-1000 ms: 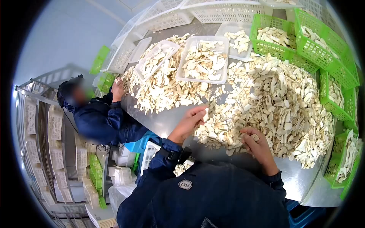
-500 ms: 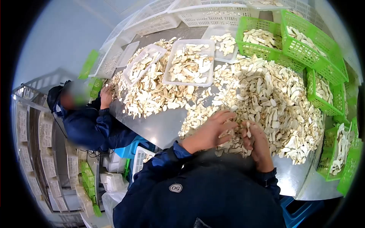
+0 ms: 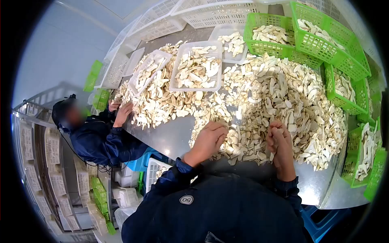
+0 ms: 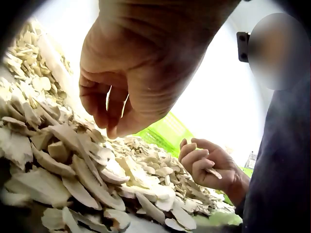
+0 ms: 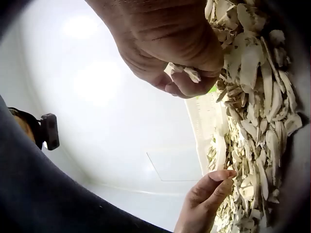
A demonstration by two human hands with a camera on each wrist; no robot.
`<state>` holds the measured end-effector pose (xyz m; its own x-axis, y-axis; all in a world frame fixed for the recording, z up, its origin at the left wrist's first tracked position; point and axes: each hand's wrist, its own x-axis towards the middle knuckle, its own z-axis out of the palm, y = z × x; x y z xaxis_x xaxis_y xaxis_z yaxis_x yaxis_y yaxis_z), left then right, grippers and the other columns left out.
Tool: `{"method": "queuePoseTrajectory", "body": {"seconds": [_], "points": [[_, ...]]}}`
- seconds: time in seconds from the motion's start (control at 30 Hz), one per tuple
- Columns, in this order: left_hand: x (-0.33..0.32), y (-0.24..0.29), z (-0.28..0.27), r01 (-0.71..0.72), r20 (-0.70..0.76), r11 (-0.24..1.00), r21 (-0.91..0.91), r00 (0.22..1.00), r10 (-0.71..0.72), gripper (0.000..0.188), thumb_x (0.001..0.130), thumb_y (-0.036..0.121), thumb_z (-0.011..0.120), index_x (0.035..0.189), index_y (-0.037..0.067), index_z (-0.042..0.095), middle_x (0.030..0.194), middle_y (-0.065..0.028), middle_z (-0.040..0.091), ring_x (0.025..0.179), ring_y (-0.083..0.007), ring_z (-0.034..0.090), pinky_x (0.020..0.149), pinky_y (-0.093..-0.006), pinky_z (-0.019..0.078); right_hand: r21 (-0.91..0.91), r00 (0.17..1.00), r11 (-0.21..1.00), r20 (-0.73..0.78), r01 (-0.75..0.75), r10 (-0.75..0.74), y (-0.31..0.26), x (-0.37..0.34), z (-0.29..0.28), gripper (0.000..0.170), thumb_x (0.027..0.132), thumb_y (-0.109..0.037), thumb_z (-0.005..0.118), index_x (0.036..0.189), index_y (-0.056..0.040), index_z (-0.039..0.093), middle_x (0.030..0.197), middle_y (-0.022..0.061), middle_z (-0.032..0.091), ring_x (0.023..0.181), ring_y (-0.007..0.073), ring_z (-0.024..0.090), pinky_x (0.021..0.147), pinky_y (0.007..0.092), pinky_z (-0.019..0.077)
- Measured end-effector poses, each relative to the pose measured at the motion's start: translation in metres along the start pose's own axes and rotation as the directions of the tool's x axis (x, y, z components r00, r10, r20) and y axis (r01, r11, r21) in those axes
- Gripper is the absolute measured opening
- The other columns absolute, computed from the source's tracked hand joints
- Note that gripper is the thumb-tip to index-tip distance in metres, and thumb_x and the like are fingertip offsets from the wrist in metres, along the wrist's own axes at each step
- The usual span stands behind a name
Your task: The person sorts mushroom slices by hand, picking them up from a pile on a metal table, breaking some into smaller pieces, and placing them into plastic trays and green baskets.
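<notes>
A broad heap of pale dried mushroom slices (image 3: 300,101) covers the metal table (image 3: 174,137) before me. My left hand (image 3: 208,141) is low over the heap's near left part. In the left wrist view its thumb and fingertips (image 4: 112,130) meet just above the slices, with no piece showing between them. To the right, at the heap's near side, my right hand (image 3: 281,148) has its fingers curled. Small mushroom pieces (image 5: 193,74) show within its grip in the right wrist view, and a slice end (image 4: 214,173) pokes out from it in the left wrist view.
Clear plastic trays (image 3: 221,81) with slices sit on a second heap (image 3: 162,107) at the left. Green baskets (image 3: 269,46) holding slices line the back and right edge, with white crates (image 3: 219,16) behind. Another person (image 3: 95,135) works at the table's left end.
My left hand first held a white slice at the left, then came over beside the right hand, and has now moved back left over the heap. The right hand stays near its place, still holding pieces.
</notes>
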<state>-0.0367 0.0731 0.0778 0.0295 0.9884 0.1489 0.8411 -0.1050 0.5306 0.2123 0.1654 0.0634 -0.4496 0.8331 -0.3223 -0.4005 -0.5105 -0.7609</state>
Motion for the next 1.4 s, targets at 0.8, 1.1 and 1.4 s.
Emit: {"method": "queuePoseTrajectory", "body": {"seconds": [0.8,1.1,1.4], "points": [[0.037,0.065,-0.002,0.085,0.037,0.834,-0.545,0.996,-0.077,0.021,0.087,-0.001,0.065,0.107,0.004,0.063,0.092,-0.0046,0.062,0.073,-0.0118,0.057,0.063,-0.0229,0.0456,-0.052,0.964,0.984,0.200,-0.170,0.177,0.000,-0.008,0.019,0.044,0.103,-0.040,0.043,0.120,-0.0018,0.054,0.085,0.0028,0.060,0.055,0.0081,0.051,0.042,0.0196,0.0310],[0.102,0.060,0.050,-0.195,-0.004,0.976,-0.092,0.981,0.196,0.021,0.086,0.007,0.062,0.107,0.002,0.060,0.103,-0.0169,0.059,0.089,-0.0362,0.062,0.074,-0.0401,0.0517,0.170,0.965,0.970,-0.226,0.175,-0.135,-0.015,0.003,-0.017,0.024,0.102,-0.028,0.051,0.104,-0.0053,0.058,0.075,-0.0007,0.052,0.054,0.0058,0.045,0.042,0.0187,0.0292],[0.133,0.054,0.050,-0.157,0.046,0.987,-0.012,0.986,0.158,0.027,0.086,0.009,0.063,0.113,0.006,0.062,0.083,-0.0120,0.058,0.074,-0.0260,0.061,0.065,-0.0348,0.0476,0.192,0.894,0.920,-0.368,0.341,-0.254,-0.019,0.008,-0.033,0.013,0.099,-0.017,0.056,0.106,-0.0067,0.058,0.086,0.0018,0.058,0.068,0.0076,0.053,0.048,0.0207,0.0375]]}}
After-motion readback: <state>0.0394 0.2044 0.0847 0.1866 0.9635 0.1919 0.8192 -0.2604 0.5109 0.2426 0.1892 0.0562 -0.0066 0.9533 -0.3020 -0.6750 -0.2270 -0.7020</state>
